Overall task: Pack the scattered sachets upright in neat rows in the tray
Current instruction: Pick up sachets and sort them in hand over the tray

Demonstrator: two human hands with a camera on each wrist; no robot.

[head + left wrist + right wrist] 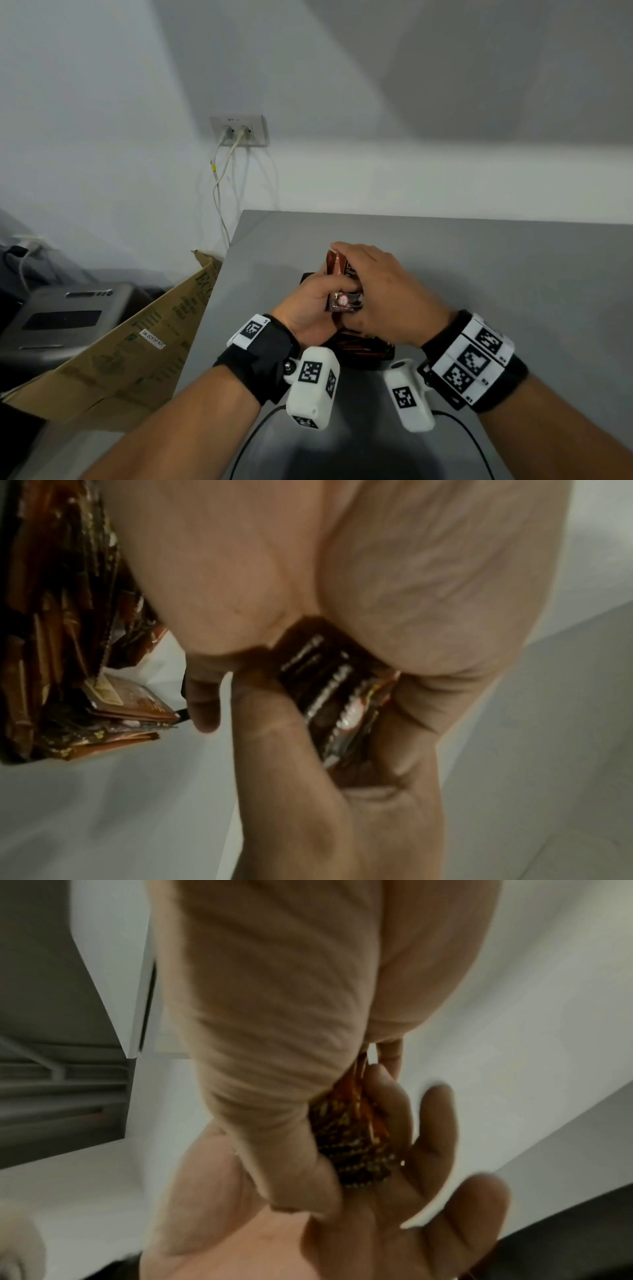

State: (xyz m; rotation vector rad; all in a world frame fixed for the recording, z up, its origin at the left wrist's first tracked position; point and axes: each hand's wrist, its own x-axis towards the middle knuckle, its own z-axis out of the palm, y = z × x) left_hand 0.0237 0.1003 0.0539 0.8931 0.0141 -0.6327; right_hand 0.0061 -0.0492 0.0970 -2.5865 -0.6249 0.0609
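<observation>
A bundle of brown sachets [343, 301] is held on edge between both hands, just above a black tray [306, 276] on the grey table [513, 291]. My left hand [313, 301] grips the bundle [329, 696] from the left, thumb across its face. From the right and top, my right hand [380, 284] curls its fingers round the same bundle [349, 1137]. More brown sachets [358, 346] stand packed in the tray under my wrists, and in the left wrist view they show as a row [51, 642]. Most of the tray is hidden by my hands.
An open cardboard box [137, 342] leans against the table's left edge, with a grey appliance [65, 315] beyond it. A wall socket [239, 132] with white cables is behind. A thin black cable [253, 438] lies near the table's front.
</observation>
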